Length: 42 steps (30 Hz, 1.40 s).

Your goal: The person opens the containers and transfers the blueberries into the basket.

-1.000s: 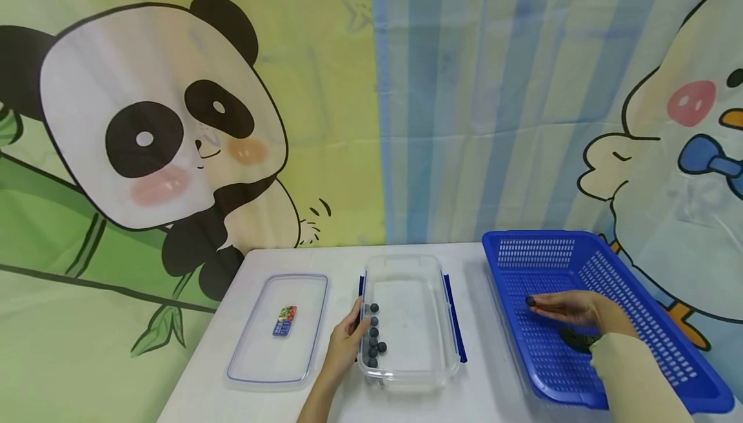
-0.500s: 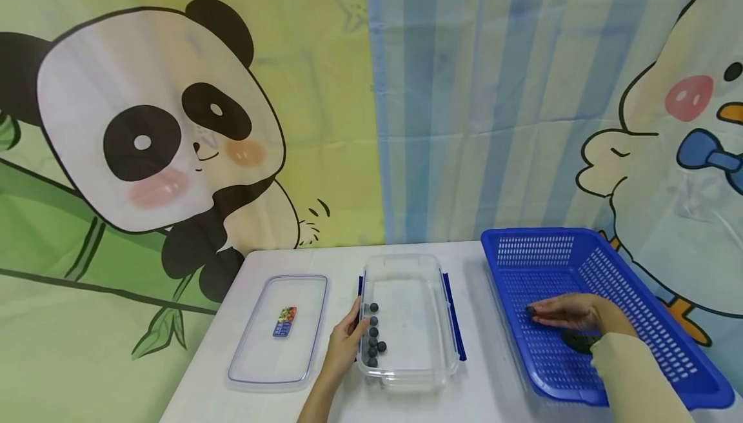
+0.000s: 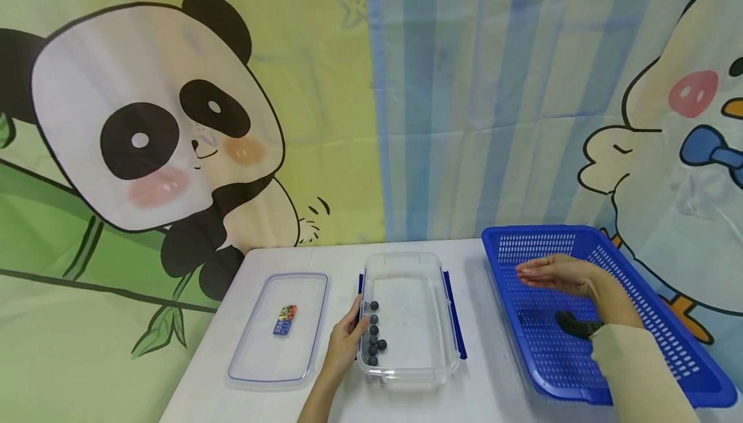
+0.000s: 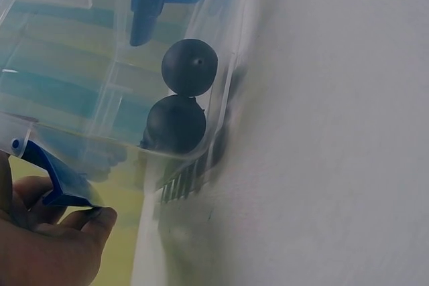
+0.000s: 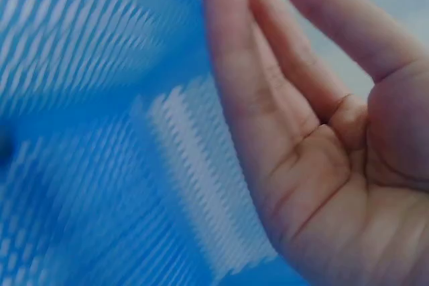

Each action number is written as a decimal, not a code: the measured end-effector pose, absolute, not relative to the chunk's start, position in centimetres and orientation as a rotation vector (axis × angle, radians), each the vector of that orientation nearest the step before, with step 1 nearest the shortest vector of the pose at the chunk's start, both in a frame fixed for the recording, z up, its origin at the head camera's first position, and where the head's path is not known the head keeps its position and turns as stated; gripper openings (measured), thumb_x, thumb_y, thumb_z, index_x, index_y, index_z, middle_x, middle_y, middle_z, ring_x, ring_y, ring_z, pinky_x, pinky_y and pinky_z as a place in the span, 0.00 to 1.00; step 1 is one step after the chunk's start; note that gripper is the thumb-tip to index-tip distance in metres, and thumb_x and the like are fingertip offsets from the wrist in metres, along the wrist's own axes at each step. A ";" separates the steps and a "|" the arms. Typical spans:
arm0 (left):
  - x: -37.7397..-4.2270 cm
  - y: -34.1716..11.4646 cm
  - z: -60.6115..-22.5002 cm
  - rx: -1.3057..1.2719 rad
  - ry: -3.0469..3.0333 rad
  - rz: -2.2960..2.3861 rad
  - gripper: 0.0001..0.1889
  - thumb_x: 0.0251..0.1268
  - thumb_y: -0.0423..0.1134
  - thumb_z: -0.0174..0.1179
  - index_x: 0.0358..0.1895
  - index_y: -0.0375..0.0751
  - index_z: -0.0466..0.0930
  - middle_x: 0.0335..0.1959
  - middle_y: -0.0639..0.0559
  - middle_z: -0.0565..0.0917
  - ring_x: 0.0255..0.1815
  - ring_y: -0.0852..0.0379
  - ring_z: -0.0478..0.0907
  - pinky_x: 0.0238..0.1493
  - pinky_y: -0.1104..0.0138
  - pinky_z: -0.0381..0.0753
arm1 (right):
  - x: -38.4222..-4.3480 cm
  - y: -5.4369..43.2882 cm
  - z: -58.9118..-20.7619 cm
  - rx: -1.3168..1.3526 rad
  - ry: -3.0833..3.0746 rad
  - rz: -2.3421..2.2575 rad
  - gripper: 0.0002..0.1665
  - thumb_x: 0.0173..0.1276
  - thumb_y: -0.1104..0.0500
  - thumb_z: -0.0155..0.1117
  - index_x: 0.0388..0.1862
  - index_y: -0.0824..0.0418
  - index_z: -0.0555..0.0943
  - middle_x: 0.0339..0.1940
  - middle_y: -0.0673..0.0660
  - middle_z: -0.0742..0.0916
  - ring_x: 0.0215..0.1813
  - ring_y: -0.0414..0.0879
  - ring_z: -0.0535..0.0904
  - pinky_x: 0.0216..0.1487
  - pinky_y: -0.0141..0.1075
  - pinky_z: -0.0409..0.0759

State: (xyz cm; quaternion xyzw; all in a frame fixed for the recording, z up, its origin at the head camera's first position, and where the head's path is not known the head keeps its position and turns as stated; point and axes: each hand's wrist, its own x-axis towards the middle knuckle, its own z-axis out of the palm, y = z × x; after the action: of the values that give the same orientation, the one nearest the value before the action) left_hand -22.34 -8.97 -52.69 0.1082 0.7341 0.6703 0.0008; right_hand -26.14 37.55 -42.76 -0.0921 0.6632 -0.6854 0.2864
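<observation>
A clear plastic food container (image 3: pixel 409 320) with blue side latches (image 3: pixel 455 316) stands mid-table. My left hand (image 3: pixel 344 345) grips its left side, fingers around the blue latch (image 4: pixel 64 175) in the left wrist view. Several small dark blueberry-like balls (image 3: pixel 374 331) lie along the container's left wall; two balls (image 4: pixel 190 67) show large in the left wrist view. My right hand (image 3: pixel 560 275) is over the blue perforated basket (image 3: pixel 502 345), fingers straight and together. No ball shows at its fingertips in the head view; the right wrist view cuts the fingertips off above the palm (image 5: pixel 315 185).
A clear lid (image 3: pixel 249 362) with a blue seal and a colourful label (image 3: pixel 285 320) lies left of the container on the white table (image 3: pixel 482 391). A dark device (image 3: pixel 571 325) sits at the right wrist. Behind the table hangs a cartoon-printed curtain (image 3: pixel 435 120).
My right hand held a dark ball low in the basket; it has risen and moved back, and the ball no longer shows at its fingertips. The left hand and container have stayed put.
</observation>
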 end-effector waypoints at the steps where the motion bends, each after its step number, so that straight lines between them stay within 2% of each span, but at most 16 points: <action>1: -22.2 -9.0 -52.4 0.343 2.303 2.106 0.28 0.69 0.35 0.51 0.69 0.37 0.56 0.70 0.42 0.55 0.69 0.45 0.53 0.65 0.63 0.54 | -26.2 36.5 -41.8 -0.272 1.829 -1.810 0.15 0.70 0.68 0.49 0.50 0.66 0.80 0.48 0.60 0.83 0.52 0.50 0.79 0.58 0.42 0.73; 5: -21.5 -8.8 -50.8 0.354 2.297 2.112 0.27 0.69 0.32 0.50 0.68 0.32 0.55 0.70 0.39 0.55 0.68 0.43 0.53 0.64 0.63 0.55 | -26.2 31.1 -38.8 -0.360 2.006 -1.713 0.13 0.66 0.63 0.58 0.47 0.68 0.80 0.44 0.61 0.84 0.47 0.53 0.81 0.54 0.45 0.77; 8: -20.9 -8.7 -49.8 0.349 2.310 2.098 0.27 0.69 0.32 0.50 0.68 0.30 0.54 0.69 0.37 0.55 0.68 0.42 0.53 0.64 0.63 0.55 | -25.8 26.4 -38.2 -0.455 2.018 -1.637 0.14 0.62 0.62 0.63 0.43 0.72 0.80 0.39 0.64 0.85 0.42 0.55 0.82 0.48 0.47 0.80; 12: -20.7 -8.6 -49.5 0.323 2.307 2.089 0.27 0.69 0.33 0.50 0.68 0.31 0.54 0.69 0.39 0.55 0.69 0.44 0.53 0.65 0.63 0.54 | -25.3 20.7 -39.4 -0.568 1.956 -1.531 0.15 0.60 0.63 0.64 0.41 0.76 0.80 0.36 0.67 0.85 0.38 0.55 0.83 0.44 0.46 0.82; 20: -21.1 -8.6 -49.9 0.315 2.300 2.102 0.28 0.68 0.36 0.51 0.68 0.31 0.54 0.69 0.39 0.56 0.68 0.45 0.55 0.65 0.63 0.55 | -24.7 12.4 -43.5 -0.461 1.961 -1.396 0.07 0.56 0.68 0.66 0.34 0.71 0.84 0.29 0.63 0.86 0.32 0.52 0.84 0.42 0.49 0.82; 26: -21.1 -8.7 -50.1 0.323 2.295 2.123 0.28 0.68 0.34 0.52 0.68 0.30 0.55 0.68 0.39 0.58 0.67 0.45 0.57 0.65 0.63 0.56 | -24.5 9.6 -45.5 -0.364 1.863 -1.362 0.07 0.56 0.72 0.64 0.34 0.74 0.83 0.30 0.63 0.86 0.32 0.51 0.85 0.39 0.42 0.84; 42: -20.9 -8.7 -50.1 0.311 2.293 2.121 0.28 0.68 0.35 0.52 0.68 0.31 0.56 0.68 0.38 0.58 0.67 0.44 0.57 0.64 0.62 0.57 | -23.4 8.5 -48.0 -0.229 2.058 -1.259 0.05 0.51 0.74 0.67 0.30 0.72 0.84 0.27 0.61 0.87 0.28 0.47 0.83 0.35 0.39 0.85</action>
State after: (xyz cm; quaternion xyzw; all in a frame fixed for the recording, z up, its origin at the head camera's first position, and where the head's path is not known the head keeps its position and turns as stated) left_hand -20.89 -8.71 -50.06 0.0989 0.7305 0.6757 0.0013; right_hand -23.36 8.49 -47.97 -0.0884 0.7950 -0.4865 0.3513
